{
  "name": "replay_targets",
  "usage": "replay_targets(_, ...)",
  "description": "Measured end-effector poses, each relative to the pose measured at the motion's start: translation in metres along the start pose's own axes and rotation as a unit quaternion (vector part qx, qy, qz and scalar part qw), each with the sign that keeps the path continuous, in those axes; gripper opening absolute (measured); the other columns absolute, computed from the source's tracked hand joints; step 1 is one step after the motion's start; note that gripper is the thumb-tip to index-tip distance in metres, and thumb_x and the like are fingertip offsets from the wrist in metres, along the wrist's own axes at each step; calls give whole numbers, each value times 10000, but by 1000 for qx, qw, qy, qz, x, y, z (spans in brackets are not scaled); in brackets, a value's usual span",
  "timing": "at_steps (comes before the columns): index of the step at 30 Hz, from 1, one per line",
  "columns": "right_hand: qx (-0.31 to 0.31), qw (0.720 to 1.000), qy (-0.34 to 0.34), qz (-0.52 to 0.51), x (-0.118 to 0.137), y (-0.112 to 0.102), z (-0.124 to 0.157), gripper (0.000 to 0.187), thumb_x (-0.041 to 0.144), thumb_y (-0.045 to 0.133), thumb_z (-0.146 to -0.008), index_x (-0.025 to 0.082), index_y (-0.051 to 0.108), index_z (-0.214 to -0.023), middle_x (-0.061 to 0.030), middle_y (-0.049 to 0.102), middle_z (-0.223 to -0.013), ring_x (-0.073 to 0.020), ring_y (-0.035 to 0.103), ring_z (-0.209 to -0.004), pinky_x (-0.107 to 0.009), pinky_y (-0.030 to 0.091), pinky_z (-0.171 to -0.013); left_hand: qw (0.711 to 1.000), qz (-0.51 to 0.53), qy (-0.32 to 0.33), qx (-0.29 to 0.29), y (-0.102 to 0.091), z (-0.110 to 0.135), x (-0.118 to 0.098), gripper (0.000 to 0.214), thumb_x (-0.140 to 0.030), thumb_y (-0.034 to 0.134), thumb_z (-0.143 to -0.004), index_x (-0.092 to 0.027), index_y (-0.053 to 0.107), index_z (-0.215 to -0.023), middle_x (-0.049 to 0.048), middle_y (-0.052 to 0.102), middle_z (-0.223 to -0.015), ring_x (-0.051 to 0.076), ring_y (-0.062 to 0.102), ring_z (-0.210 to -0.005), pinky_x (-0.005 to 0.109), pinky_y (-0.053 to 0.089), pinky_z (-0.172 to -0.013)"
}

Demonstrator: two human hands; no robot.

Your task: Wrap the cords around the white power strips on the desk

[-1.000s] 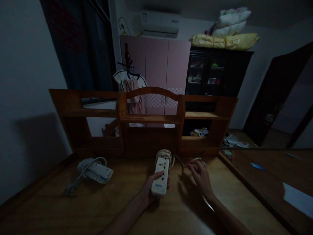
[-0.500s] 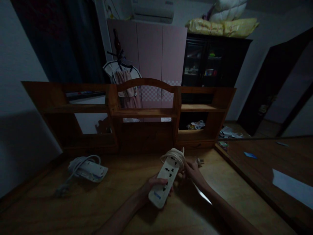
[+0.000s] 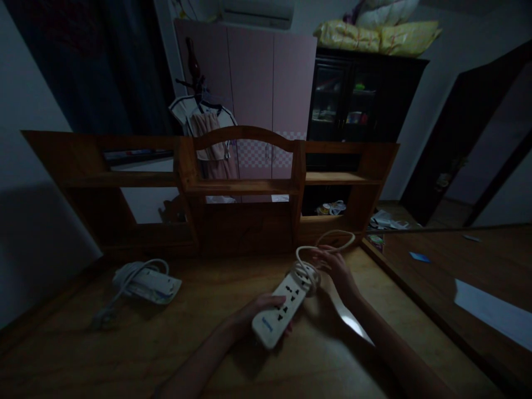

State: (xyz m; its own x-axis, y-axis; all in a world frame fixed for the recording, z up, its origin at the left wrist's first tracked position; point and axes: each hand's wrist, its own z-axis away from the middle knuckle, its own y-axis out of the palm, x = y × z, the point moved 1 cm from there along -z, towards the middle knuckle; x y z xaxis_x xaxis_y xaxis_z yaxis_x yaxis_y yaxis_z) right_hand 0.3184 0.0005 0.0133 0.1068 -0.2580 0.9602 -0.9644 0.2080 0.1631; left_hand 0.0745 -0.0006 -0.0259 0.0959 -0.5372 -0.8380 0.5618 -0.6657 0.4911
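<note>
A white power strip (image 3: 272,321) is tilted above the wooden desk, its sockets facing up. My left hand (image 3: 261,310) is closed around its lower half, thumb across the top. Loops of the white cord (image 3: 306,277) are wound about the strip's far end. My right hand (image 3: 334,266) pinches the cord beyond that end, and a loose loop arcs out above and past the fingers. The plug does not show clearly.
Left on the desk (image 3: 199,343) lies a second white power strip (image 3: 149,285) with its cord wound on it. A wooden shelf unit (image 3: 245,187) stands along the back. To the right are a dark wooden surface (image 3: 440,277) and a white sheet (image 3: 490,313).
My right hand has moved up and away from the strip, drawing out a loop of cord. Fewer turns sit tightly on the strip's end. My left hand keeps its hold.
</note>
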Motion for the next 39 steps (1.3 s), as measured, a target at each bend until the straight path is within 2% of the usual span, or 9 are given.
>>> replay_targets(3, -44, 998, -38, -24, 1, -8, -5, 476, 438, 539, -836, 259, 466, -1271, -76, 542, -1289, -237, 581, -1067, -382, 516, -819, 998, 32, 35, -46, -6, -4, 1, 400, -376, 605, -795, -56, 599, -1035, 169, 680, -854, 221, 670, -703, 302, 517, -633)
replay_targets(6, -50, 998, -37, -16, -4, -10, -6, 504, 427, 539, -829, 266, 456, -1299, -70, 471, -1365, -249, 559, -1100, -399, 532, -807, 993, 62, 42, -95, -13, -7, 3, 433, -359, 656, -765, -67, 580, -1077, 160, 680, -897, 230, 675, -760, 324, 524, -689)
replay_targets(12, 11, 1000, 10, 25, -7, 2, 2, 446, 426, 556, -814, 289, 529, -1237, -45, 434, -1403, -239, 553, -1108, -355, 550, -770, 992, 35, 45, -109, -17, -8, 8, 464, -339, 705, -732, -79, 554, -1085, 178, 677, -945, 249, 673, -800, 342, 525, -691)
replay_targets(18, 100, 991, 54, 66, -2, 13, 6, 447, 471, 578, -809, 230, 592, -1185, -88, 611, -1189, -224, 629, -954, -337, 543, -739, 994, -21, 72, -85, -6, -5, 4, 421, -316, 714, -723, -72, 577, -1038, 172, 674, -918, 235, 665, -763, 315, 514, -664)
replay_targets(25, 136, 969, -17, 206, -17, 15, 7, 397, 533, 522, -834, 172, 644, -948, -38, 672, -829, -177, 637, -726, -288, 518, -646, 994, -46, 58, -79, -1, -1, 0, 424, -281, 726, -705, -90, 568, -1049, 159, 677, -914, 215, 664, -729, 306, 516, -653)
replay_targets(28, 136, 957, -36, 253, -19, 13, 9, 378, 527, 499, -852, 185, 639, -936, -30, 670, -811, -167, 628, -697, -278, 505, -650, 994, -43, 58, -83, -1, -2, 1, 415, -277, 718, -712, -93, 568, -1053, 153, 679, -900, 208, 663, -717, 299, 517, -640)
replay_targets(31, 189, 963, -5, 194, -19, 12, 7, 384, 511, 541, -831, 190, 609, -1030, -41, 674, -865, -172, 634, -678, -295, 510, -635, 995, -39, 62, -75, -1, -2, 1, 417, -263, 718, -706, -92, 566, -1055, 153, 681, -901, 211, 664, -719, 308, 522, -643)
replay_targets(34, 243, 964, 37, 101, -21, 12, 4, 389, 448, 640, -779, 192, 592, -1068, -63, 669, -978, -205, 650, -816, -334, 515, -730, 994, -37, 76, -74, 2, 1, 1, 426, -221, 739, -670, -98, 563, -1038, 146, 685, -893, 217, 664, -712, 323, 529, -647)
replay_targets(39, 204, 977, 38, 56, -20, 9, 2, 251, 377, 674, -769, 198, 620, -936, -46, 674, -922, -211, 631, -893, -360, 476, -846, 995, -49, 66, -53, 5, 5, 0, 352, -287, 699, -724, -91, 566, -984, 160, 689, -864, 239, 674, -709, 337, 529, -633)
